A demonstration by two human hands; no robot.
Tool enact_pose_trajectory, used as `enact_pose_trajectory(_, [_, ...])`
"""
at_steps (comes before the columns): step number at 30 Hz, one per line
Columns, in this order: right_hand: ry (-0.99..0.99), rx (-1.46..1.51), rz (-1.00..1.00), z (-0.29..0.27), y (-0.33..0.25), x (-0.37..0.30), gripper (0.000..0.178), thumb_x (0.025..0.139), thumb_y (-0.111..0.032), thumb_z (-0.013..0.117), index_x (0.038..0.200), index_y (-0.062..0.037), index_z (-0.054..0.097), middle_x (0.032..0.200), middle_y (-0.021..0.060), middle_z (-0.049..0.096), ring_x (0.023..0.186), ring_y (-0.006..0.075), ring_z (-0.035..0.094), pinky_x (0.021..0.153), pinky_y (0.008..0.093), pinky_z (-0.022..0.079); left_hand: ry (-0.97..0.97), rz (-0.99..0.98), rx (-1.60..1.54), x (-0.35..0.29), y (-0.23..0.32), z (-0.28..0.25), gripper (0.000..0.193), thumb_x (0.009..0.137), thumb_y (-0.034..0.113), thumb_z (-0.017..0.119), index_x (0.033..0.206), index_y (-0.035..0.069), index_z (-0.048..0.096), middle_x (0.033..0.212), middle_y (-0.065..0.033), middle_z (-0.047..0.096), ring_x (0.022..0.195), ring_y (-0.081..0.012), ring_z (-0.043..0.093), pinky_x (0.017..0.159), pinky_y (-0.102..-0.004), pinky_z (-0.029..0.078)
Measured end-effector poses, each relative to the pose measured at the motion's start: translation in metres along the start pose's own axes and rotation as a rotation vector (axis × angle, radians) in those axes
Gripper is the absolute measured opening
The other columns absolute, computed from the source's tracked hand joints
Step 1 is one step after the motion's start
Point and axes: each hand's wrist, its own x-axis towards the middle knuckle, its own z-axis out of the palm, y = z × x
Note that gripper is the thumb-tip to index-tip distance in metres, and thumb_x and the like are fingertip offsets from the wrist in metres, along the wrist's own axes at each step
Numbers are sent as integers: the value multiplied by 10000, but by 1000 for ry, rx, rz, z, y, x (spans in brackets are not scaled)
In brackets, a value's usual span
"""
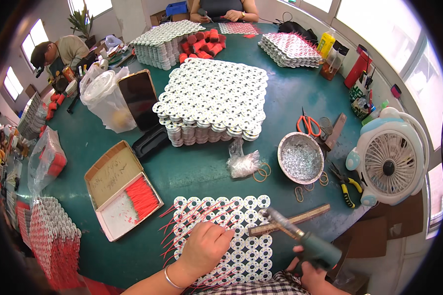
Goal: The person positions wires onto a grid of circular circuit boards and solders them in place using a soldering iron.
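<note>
At the near edge of the green table [192, 172], in the head view, a flat sheet of white discs [241, 236] lies with thin red wires [174, 228] fanning out from its left side. The left hand [206, 248] rests palm down on the sheet with fingers curled loosely, pressing the discs in place and gripping nothing that I can make out. The right hand [312, 273] is closed around the grip of a dark green glue gun [300, 238], whose nozzle points up-left and hovers at the sheet's right edge, just over a wooden ruler [290, 220] that lies slanted beside the discs. Judging by this, the step in hand is fixing the wires to the discs one row at a time; the next move seems to call for bringing the nozzle down onto a disc near the steadying fingers while the left hand keeps the sheet from sliding. To the left of the sheet is an open cardboard box [120, 189] with a bundle of red wires inside. Toward the table's middle stands a tall stack of discs [211, 101], and to the right a metal bowl [300, 157], orange scissors [307, 124], pliers [344, 184] and a small white fan [389, 157] at the right edge. Other people work at the far edge and far left corner.
</note>
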Motion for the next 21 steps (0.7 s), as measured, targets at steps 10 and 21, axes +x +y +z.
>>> enact_pose_trajectory(10, [213, 588, -177, -10, -18, 39, 385, 859, -116, 473, 1210, 11, 378, 1098, 213, 515, 597, 273, 605, 485, 363, 505, -30, -61, 42, 25, 19, -24, 244, 660, 95, 714, 896, 99, 652, 827, -25, 546, 774, -214, 526, 701, -359, 407])
enact_pose_trajectory(21, [213, 736, -226, -13, -1, 54, 433, 851, -182, 506, 1222, -12, 360, 1099, 214, 510, 572, 265, 596, 454, 341, 494, -335, 36, 104, 67, 37, 22, 343, 658, 277, 739, 931, 110, 616, 813, -18, 536, 799, -212, 523, 670, -341, 409])
